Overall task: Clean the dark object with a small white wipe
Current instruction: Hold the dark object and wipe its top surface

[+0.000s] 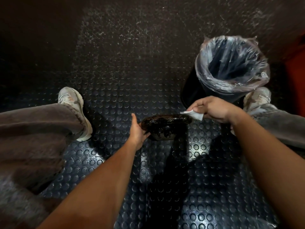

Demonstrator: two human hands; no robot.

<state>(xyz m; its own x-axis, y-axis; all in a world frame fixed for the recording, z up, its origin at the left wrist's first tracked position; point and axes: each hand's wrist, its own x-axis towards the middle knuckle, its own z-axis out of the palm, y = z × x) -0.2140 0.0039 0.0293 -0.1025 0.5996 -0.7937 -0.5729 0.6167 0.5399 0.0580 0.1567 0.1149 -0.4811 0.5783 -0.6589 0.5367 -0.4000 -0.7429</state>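
Observation:
A dark, glossy, bowl-like object (pixel 165 127) coated in black grime hangs above the floor at the centre of the view. My left hand (pixel 137 129) grips its left side, thumb up along the rim and fingers underneath. My right hand (pixel 212 109) pinches a small white wipe (pixel 194 114) between thumb and fingers. The wipe's left tip lies at the object's upper right rim. The underside of the object is hidden.
A black bin with a clear plastic liner (pixel 231 68) stands at the right, just beyond my right hand. My legs in grey trousers and pale shoes (pixel 74 104) flank the scene. The floor (pixel 148 179) is dark studded rubber.

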